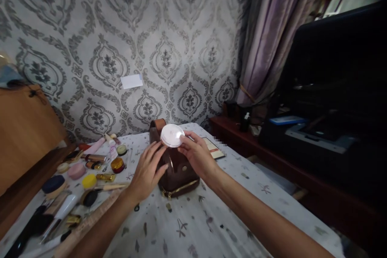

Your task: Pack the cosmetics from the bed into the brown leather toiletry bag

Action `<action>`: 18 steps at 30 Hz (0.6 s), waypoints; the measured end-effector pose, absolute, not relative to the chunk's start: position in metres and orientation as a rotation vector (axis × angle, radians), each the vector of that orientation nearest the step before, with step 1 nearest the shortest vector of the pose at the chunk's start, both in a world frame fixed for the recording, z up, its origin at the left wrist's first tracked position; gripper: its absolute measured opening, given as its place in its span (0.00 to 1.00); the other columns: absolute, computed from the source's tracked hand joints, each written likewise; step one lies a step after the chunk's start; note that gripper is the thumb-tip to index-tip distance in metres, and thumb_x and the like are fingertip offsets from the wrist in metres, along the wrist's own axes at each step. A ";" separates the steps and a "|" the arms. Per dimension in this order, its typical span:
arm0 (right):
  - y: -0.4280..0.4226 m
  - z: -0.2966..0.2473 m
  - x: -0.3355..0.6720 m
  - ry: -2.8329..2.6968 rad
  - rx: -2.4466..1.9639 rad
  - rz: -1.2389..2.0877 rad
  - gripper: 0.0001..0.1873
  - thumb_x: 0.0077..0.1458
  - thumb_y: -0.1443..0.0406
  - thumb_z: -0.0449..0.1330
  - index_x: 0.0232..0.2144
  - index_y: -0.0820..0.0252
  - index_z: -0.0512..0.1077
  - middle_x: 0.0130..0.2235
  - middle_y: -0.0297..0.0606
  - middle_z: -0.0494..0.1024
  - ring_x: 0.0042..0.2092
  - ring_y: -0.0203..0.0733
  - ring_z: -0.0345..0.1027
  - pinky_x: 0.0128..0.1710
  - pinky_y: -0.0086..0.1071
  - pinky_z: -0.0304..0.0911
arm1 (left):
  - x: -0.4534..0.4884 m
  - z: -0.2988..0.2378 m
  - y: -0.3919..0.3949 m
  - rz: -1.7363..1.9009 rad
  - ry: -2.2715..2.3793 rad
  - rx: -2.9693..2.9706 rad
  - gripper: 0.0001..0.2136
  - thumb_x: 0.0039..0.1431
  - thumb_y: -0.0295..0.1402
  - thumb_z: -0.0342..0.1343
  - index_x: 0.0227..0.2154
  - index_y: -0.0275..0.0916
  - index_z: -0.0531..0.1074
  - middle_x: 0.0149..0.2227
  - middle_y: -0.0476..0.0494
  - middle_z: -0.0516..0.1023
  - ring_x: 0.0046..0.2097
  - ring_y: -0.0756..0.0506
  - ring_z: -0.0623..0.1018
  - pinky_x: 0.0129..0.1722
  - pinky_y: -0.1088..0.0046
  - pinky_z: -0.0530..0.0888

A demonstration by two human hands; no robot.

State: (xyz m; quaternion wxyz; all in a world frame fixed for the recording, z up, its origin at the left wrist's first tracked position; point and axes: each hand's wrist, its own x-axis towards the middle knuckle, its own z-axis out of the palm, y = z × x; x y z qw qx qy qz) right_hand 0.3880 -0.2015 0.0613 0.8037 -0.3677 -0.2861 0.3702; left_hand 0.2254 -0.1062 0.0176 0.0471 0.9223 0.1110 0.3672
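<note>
A round white lidded item (171,134), perhaps a compact or a flat jar, is pinched at its right edge by my right hand (198,149). It is tilted, and light glints off its top. My left hand (150,165) has its fingers stretched out beside the item's lower left edge; whether the fingertips touch it I cannot tell. Under both hands sits a dark brown bag (181,173) with a gold zipper along its front and a tan strap (158,123) behind. The bag's opening is hidden.
Many cosmetics lie to the left, among them a pink jar (76,171), a yellow jar (89,181) and a gold-lidded jar (117,165). A flat card-like thing (214,149) lies right of the bag. A large black screen (329,88) stands on the right.
</note>
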 end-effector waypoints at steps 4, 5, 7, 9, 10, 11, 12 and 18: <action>-0.174 0.065 0.405 -0.508 -0.806 0.825 0.14 0.43 0.65 0.70 0.32 0.58 0.71 0.29 0.31 0.76 0.31 0.34 0.69 0.34 0.29 0.67 | 0.235 0.011 -0.111 1.040 0.346 2.955 0.21 0.69 0.37 0.47 0.63 0.43 0.60 0.66 0.38 0.60 0.69 0.37 0.55 0.64 0.51 0.61; -0.165 0.065 0.407 -0.474 -0.823 0.843 0.12 0.44 0.66 0.69 0.31 0.58 0.70 0.28 0.31 0.76 0.30 0.34 0.69 0.33 0.29 0.67 | 0.236 0.009 -0.112 1.049 0.357 2.965 0.20 0.69 0.37 0.47 0.62 0.42 0.62 0.66 0.38 0.61 0.68 0.37 0.56 0.64 0.50 0.62; -0.146 0.064 0.408 -0.413 -0.866 0.869 0.10 0.48 0.70 0.66 0.31 0.58 0.68 0.26 0.30 0.75 0.28 0.33 0.68 0.32 0.28 0.67 | 0.236 0.006 -0.112 1.085 0.369 2.968 0.19 0.69 0.37 0.47 0.60 0.42 0.64 0.65 0.37 0.62 0.68 0.37 0.57 0.63 0.49 0.62; -0.127 0.060 0.408 -0.382 -0.910 0.887 0.07 0.51 0.72 0.62 0.30 0.59 0.67 0.24 0.30 0.73 0.26 0.32 0.67 0.29 0.27 0.66 | 0.237 0.003 -0.113 1.129 0.378 2.953 0.18 0.69 0.36 0.47 0.59 0.42 0.64 0.65 0.37 0.63 0.67 0.37 0.58 0.63 0.49 0.63; -0.117 0.056 0.408 -0.375 -0.936 0.895 0.06 0.53 0.73 0.60 0.29 0.60 0.67 0.23 0.30 0.72 0.25 0.32 0.66 0.28 0.27 0.65 | 0.237 0.002 -0.113 1.150 0.382 2.944 0.18 0.69 0.35 0.47 0.59 0.43 0.63 0.65 0.37 0.63 0.67 0.37 0.58 0.63 0.49 0.63; -0.107 0.051 0.409 -0.370 -0.967 0.902 0.06 0.55 0.73 0.59 0.28 0.61 0.68 0.22 0.30 0.71 0.24 0.32 0.65 0.26 0.26 0.65 | 0.237 0.000 -0.114 1.165 0.388 2.935 0.18 0.69 0.34 0.46 0.60 0.43 0.62 0.65 0.37 0.62 0.68 0.38 0.58 0.63 0.50 0.63; -0.098 0.046 0.410 -0.369 -0.999 0.905 0.06 0.57 0.72 0.59 0.28 0.62 0.68 0.21 0.30 0.70 0.23 0.31 0.64 0.25 0.26 0.64 | 0.237 -0.001 -0.114 1.177 0.394 2.926 0.19 0.69 0.33 0.47 0.60 0.44 0.61 0.66 0.37 0.62 0.68 0.38 0.58 0.63 0.50 0.63; -0.065 0.020 0.420 -0.544 -1.050 0.777 0.12 0.64 0.60 0.59 0.43 0.64 0.71 0.39 0.36 0.75 0.34 0.36 0.71 0.32 0.31 0.71 | 0.238 -0.007 -0.116 1.201 0.403 2.890 0.21 0.68 0.33 0.49 0.62 0.46 0.58 0.66 0.38 0.61 0.69 0.37 0.57 0.63 0.48 0.62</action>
